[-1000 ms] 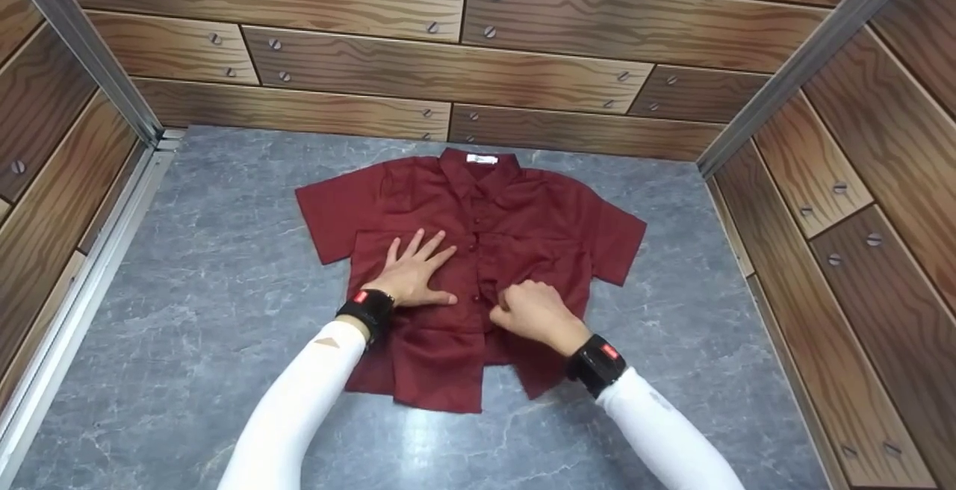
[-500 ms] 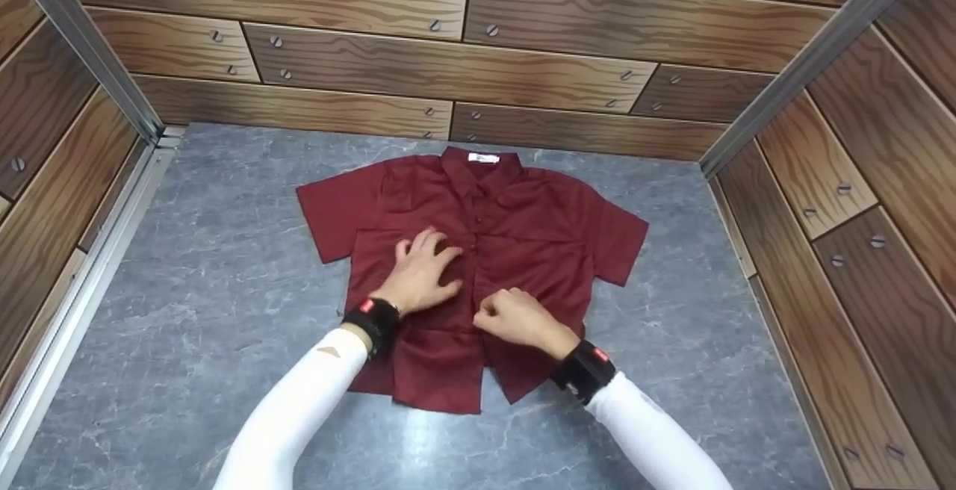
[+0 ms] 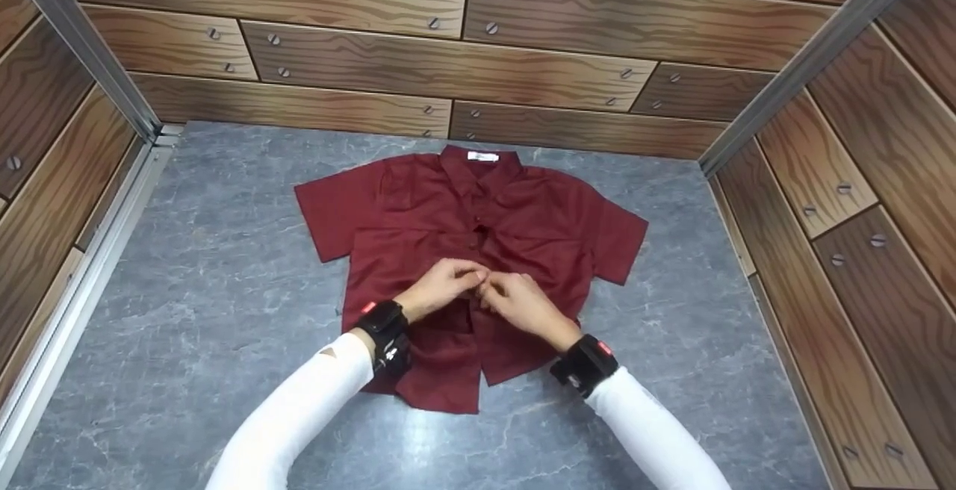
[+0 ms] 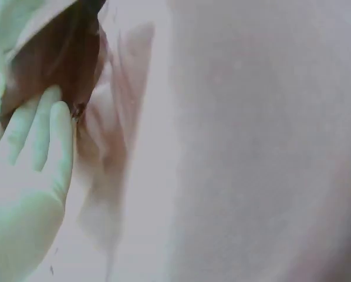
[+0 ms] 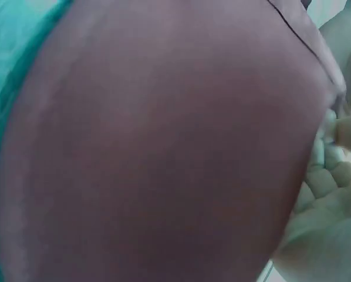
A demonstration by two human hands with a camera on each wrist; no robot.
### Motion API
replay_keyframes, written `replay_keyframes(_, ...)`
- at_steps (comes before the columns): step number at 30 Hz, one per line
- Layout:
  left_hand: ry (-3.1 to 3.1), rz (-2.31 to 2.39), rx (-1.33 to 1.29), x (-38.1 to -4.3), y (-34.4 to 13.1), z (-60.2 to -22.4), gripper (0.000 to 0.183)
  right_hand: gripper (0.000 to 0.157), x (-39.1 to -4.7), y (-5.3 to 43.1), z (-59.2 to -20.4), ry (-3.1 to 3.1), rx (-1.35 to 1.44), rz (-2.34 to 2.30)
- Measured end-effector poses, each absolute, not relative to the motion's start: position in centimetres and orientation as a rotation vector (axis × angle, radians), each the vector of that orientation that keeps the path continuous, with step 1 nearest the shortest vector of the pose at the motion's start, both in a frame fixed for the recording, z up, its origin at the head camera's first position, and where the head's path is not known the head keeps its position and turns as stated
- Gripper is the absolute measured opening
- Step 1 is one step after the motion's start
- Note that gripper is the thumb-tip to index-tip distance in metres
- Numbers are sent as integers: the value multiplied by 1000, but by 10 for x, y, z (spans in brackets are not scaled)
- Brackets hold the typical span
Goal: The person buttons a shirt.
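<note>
A dark red short-sleeved button-up shirt (image 3: 545, 199) lies face up, its collar (image 3: 455, 165) toward the back wall and its sleeves spread. Over the lower front opening, my two hands meet fingertip to fingertip. My left hand (image 3: 441, 287) pinches the edge of one front panel between thumb and fingers. From the other side, my right hand (image 3: 529, 307) pinches the cloth at the placket. A small button (image 3: 473, 245) shows just above them; the spot between the fingertips is hidden. In the right wrist view, shirt cloth (image 5: 164, 147) fills most of the picture, with fingers (image 5: 322, 182) at its edge.
The shirt is on a grey marbled surface (image 3: 216, 288). A wood-patterned back wall (image 3: 358, 60) and side walls (image 3: 844, 228) enclose it, with metal rails (image 3: 814, 64) at the corners. A white label (image 3: 483, 155) sits inside the collar.
My left hand has lifted from lying flat on the shirt and moved right to pinch its front edge. My right hand has shifted slightly left; the front panels are drawn together.
</note>
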State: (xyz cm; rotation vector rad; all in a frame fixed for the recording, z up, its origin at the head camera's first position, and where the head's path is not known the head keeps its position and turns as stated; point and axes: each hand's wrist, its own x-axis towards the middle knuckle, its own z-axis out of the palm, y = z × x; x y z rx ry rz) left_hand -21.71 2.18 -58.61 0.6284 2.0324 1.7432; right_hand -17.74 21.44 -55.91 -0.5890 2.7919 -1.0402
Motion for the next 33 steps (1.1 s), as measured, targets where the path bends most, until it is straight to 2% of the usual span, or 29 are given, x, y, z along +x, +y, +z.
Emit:
replay_keyframes(3, 2136, 1719, 560, -222, 19, -589, 28, 12, -180, 223, -557, 2786, -545, -1157)
replay_keyframes(8, 2289, 1611, 451, -229, 15, -590, 42, 10, -185, 256, -547, 2885, -553, -1122)
replay_keyframes(11, 2408, 1472, 552, -227, 12, -587, 48, 10, -183, 283, -535, 2917, -566, -884)
replay_keyframes(14, 2509, 1358, 748, -222, 7, -584, 42, 7, -178, 304, -522, 2861, -470, -643)
replay_keyframes(18, 2664, 1256, 918, -216, -10, -583, 24, 34, -172, 326, -509, 2718, -239, -416)
replay_keyframes(20, 2775, 1204, 884, -217, -23, -582, 16, 48, -171, 332, -508, 2645, -147, -360)
replay_keyframes(22, 2904, 1130, 790, -219, -39, -583, 13, 55, -170, 337, -513, 2573, -108, -371)
replay_keyframes(25, 3036, 940, 590, -222, -67, -582, 30, 49, -172, 341, -525, 2532, -151, -485)
replay_keyframes(28, 2995, 673, 410, -219, -95, -576, 56, 31, -174, 344, -537, 2558, -240, -618)
replay_keyframes(31, 2811, 471, 308, -212, -119, -565, 77, 16, -175, 347, -544, 2604, -295, -711)
replay_keyframes(33, 2692, 409, 297, -207, -131, -559, 83, 11, -174, 349, -545, 2611, -299, -756)
